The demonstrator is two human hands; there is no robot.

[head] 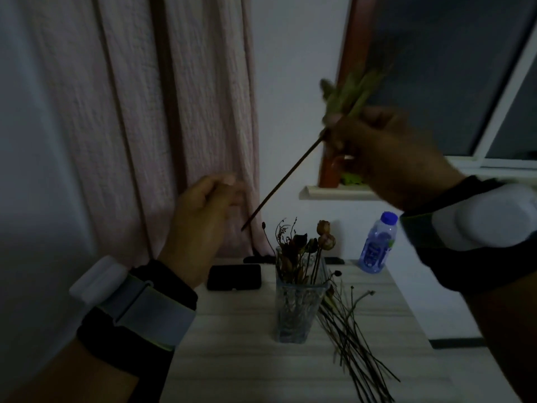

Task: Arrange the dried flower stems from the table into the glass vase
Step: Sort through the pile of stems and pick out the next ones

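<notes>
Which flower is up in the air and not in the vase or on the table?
The green-headed stem gripped by the right hand. The others stand in the glass vase or lie on the table.

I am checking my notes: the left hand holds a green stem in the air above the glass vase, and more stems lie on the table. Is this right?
Not quite: the head view shows the right hand holding the green stem, while the left hand holds nothing. The glass vase and the stems on the table are as stated.

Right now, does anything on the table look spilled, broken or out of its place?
Nothing looks spilled or broken. The glass vase stands upright with several dried flowers in it. A loose bundle of stems lies on the table beside it, still to be arranged. The right hand holds one green-headed stem tilted in the air above the vase.
</notes>
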